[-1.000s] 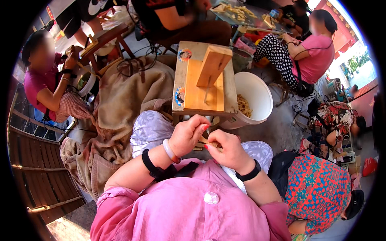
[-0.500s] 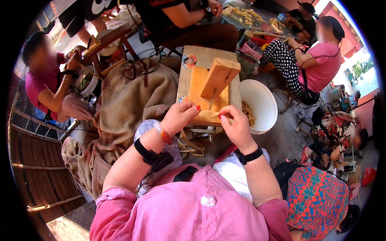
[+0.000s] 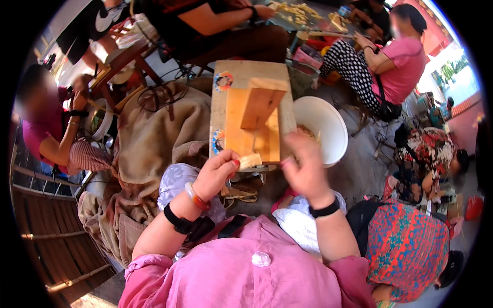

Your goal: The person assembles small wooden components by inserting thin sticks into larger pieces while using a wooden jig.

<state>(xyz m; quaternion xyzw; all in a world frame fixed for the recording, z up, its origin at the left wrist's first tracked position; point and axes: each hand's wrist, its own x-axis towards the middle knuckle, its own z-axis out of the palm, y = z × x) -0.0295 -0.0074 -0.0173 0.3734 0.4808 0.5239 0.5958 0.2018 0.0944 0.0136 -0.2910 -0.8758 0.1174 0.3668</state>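
Observation:
My left hand (image 3: 220, 173) pinches a short, flat, pale-yellow strip (image 3: 250, 161) between thumb and fingers, just in front of a wooden stand. That stand (image 3: 233, 115) has a flat base, a tilted upright block (image 3: 264, 100) and a thin rod or blade below the block. It rests on a worn wooden bench (image 3: 221, 108). My right hand (image 3: 307, 169) is apart from the strip, beside the bench's near right corner. Motion smears its fingers, and whether they hold anything is unclear. Behind it stands a white bucket (image 3: 335, 131) with pale pieces inside, partly hidden by the hand.
A brown blanket (image 3: 146, 131) lies heaped left of the bench. Several people sit close by, one in pink (image 3: 398, 72) at the far right, another (image 3: 43, 128) at the left. A glass-topped table (image 3: 287, 20) with pale strips stands beyond. Cables (image 3: 167, 95) trail over the blanket.
Both hands held the strip at the stand's near edge. Now the right hand has let go and swung right, toward the bucket, while the left keeps the strip. The whole view has shifted slightly.

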